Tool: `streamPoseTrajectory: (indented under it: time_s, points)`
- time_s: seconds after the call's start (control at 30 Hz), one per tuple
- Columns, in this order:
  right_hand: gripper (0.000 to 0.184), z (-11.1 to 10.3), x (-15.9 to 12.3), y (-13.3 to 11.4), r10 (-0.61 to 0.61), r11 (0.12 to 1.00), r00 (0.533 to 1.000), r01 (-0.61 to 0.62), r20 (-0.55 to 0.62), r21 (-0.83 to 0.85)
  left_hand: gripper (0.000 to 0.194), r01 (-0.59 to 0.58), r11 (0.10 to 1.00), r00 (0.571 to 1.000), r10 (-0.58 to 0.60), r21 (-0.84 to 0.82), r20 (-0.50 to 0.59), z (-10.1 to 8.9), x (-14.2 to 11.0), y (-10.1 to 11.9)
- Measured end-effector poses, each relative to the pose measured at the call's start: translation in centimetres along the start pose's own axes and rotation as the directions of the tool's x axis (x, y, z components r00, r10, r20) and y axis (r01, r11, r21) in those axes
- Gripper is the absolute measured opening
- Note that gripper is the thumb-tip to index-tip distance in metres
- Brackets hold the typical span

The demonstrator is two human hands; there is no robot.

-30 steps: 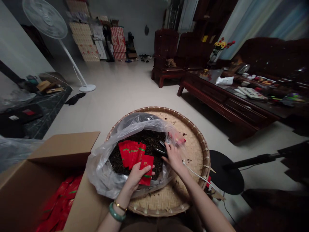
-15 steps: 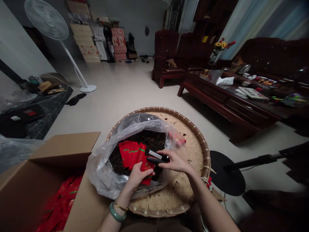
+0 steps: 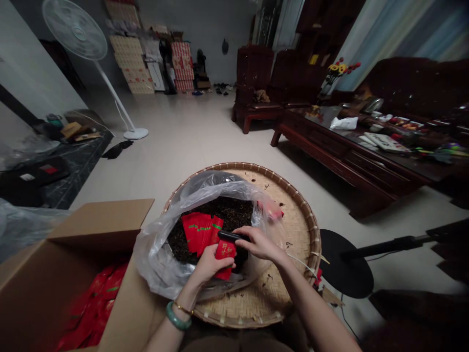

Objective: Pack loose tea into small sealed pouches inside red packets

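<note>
My left hand (image 3: 210, 264) grips a small red packet (image 3: 224, 250) with gold lettering, over the open plastic bag (image 3: 154, 261). My right hand (image 3: 258, 242) is closed around a black hand-held bag sealer (image 3: 230, 236), whose jaws lie together across the packet's upper end. A pale cord runs off to the right from behind that hand. Several more red packets (image 3: 200, 230) with green bands lie fanned out beside it, on dark dried leaves (image 3: 234, 209) that look like tea in the bag. Under the bag is a round woven bamboo tray (image 3: 286, 293).
An open cardboard box (image 3: 124, 303) of red packets (image 3: 97, 305) stands at the left. More red packets (image 3: 270, 210) lie on the tray behind the bag's edge. A black round stand base (image 3: 344, 264) is at right; a white fan (image 3: 135, 133) and a wooden table (image 3: 330, 139) stand farther off.
The sealer's jaws, apart earlier with a pale strip showing, have come together over the packet's upper end. My left hand holds the packet in nearly the same place.
</note>
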State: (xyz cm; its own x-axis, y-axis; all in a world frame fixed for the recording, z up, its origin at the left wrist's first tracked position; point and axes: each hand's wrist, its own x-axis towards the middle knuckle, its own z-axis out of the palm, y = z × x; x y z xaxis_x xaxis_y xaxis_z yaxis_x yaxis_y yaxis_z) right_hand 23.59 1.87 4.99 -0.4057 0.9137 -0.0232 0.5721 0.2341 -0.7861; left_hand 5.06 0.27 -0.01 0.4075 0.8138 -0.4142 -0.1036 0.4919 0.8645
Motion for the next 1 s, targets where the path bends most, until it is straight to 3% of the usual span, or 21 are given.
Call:
streamPoseTrajectory:
  time_s: [0.23, 0.37, 0.5, 0.67, 1.0]
  points:
    - [0.036, -0.8, 0.0, 1.4, 0.129, 0.954, 0.992, -0.124, -0.001, 0.274, 0.044, 0.044, 0.999, 0.999, -0.044, -0.03, -0.012, -0.4, 0.1, -0.5]
    - [0.039, -0.7, -0.2, 1.6, 0.1, 0.973, 0.995, -0.096, -0.01, 0.21, 0.043, 0.037, 0.999, 0.999, -0.038, -0.035, -0.025, -0.3, 0.1, -0.8]
    - [0.026, 0.4, -0.2, 1.4, 0.066, 0.989, 0.998, -0.063, -0.017, 0.133, 0.043, 0.027, 0.999, 1.0, -0.027, -0.025, -0.001, -0.2, 0.1, -0.5]
    - [0.032, 0.6, -0.1, 1.4, 0.077, 0.988, 0.996, -0.071, -0.043, 0.139, 0.044, 0.034, 0.999, 0.999, -0.035, -0.023, -0.034, -0.2, 0.2, -0.3]
    - [0.025, 0.6, -0.1, 1.3, 0.088, 0.978, 0.995, -0.075, -0.056, 0.195, 0.046, 0.038, 0.999, 0.998, -0.038, -0.012, -0.049, -0.2, 0.1, -0.2]
